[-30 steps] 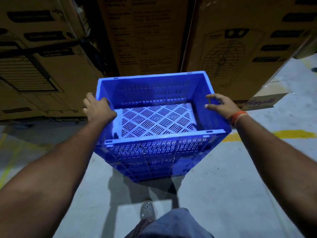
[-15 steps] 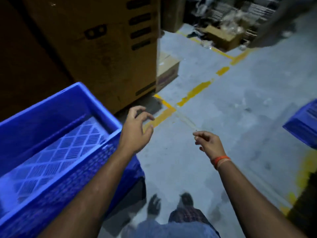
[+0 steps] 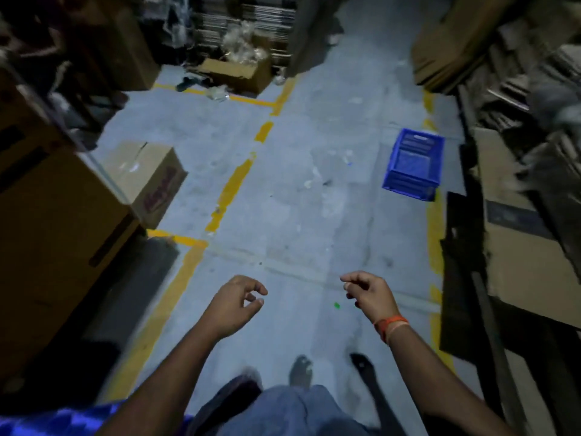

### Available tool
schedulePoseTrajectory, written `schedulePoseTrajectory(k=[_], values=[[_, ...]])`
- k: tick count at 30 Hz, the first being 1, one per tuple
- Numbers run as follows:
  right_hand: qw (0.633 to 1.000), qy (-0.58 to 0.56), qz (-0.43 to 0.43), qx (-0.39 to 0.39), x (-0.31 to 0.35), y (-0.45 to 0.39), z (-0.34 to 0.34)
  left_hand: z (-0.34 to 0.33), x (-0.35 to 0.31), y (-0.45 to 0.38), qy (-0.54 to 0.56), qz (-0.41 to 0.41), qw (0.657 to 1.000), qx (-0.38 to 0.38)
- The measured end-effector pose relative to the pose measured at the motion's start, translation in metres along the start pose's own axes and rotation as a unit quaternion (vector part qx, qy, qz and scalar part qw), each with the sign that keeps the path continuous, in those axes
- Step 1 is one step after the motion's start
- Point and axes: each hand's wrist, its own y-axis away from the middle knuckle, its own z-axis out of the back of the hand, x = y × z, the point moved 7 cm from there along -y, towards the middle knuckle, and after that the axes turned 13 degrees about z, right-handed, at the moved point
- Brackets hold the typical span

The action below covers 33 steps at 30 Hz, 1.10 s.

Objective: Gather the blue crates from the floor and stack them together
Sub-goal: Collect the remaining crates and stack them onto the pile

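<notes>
A single blue slatted crate (image 3: 412, 165) sits upright on the grey floor ahead at the right, close to the yellow line and the flattened cardboard. A strip of the blue crate stack (image 3: 53, 420) shows at the bottom left edge, behind my left arm. My left hand (image 3: 234, 306) hangs over bare floor, fingers loosely curled and apart, holding nothing. My right hand (image 3: 367, 294), with an orange band on the wrist, is also empty with fingers apart. Both hands are well short of the far crate.
Large brown cartons (image 3: 47, 221) and a smaller box (image 3: 151, 180) line the left. Flattened cardboard piles (image 3: 515, 234) line the right. An open carton with plastic wrap (image 3: 235, 70) lies at the far end. Yellow floor lines (image 3: 229, 190) mark the aisle between.
Both hands let go of the crate on the stack. My view turned right, away from the stack, and the far crate came into full view ahead.
</notes>
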Motion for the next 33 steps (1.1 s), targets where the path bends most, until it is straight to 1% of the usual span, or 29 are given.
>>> schedulePoseTrajectory(k=[2,4,10,13,17,21,23,26,28,30,33], values=[[0.999,-0.002,-0.018,-0.030,-0.012,-0.020,0.020,-0.007,-0.023,-0.045,-0.034,-0.017,0.998,0.040],[0.998,-0.005,-0.029,-0.052,-0.021,-0.044,0.036,-0.010,-0.044,-0.091,-0.052,-0.036,0.996,0.064],[0.992,0.006,-0.057,-0.114,-0.033,-0.161,0.088,0.014,-0.114,-0.260,-0.061,-0.095,0.991,0.070],[0.986,0.011,-0.071,-0.150,-0.020,-0.228,0.115,0.042,-0.159,-0.346,-0.069,-0.120,0.987,0.079],[0.979,0.012,-0.061,-0.196,0.010,-0.317,0.155,0.079,-0.232,-0.451,-0.085,-0.171,0.978,0.087],[0.966,-0.005,-0.059,-0.250,0.024,-0.394,0.190,0.095,-0.302,-0.537,-0.081,-0.197,0.971,0.110],[0.962,-0.013,-0.063,-0.264,0.024,-0.439,0.205,0.097,-0.333,-0.582,-0.064,-0.210,0.968,0.123],[0.958,-0.021,-0.074,-0.278,0.009,-0.516,0.227,0.093,-0.375,-0.659,-0.047,-0.216,0.964,0.150],[0.957,-0.032,-0.079,-0.277,-0.003,-0.572,0.243,0.093,-0.402,-0.711,-0.045,-0.215,0.963,0.154],[0.960,-0.038,-0.081,-0.265,-0.008,-0.626,0.261,0.096,-0.429,-0.763,-0.047,-0.200,0.966,0.159],[0.954,-0.042,-0.105,-0.279,-0.003,-0.692,0.288,0.105,-0.466,-0.826,-0.032,-0.175,0.968,0.177]])
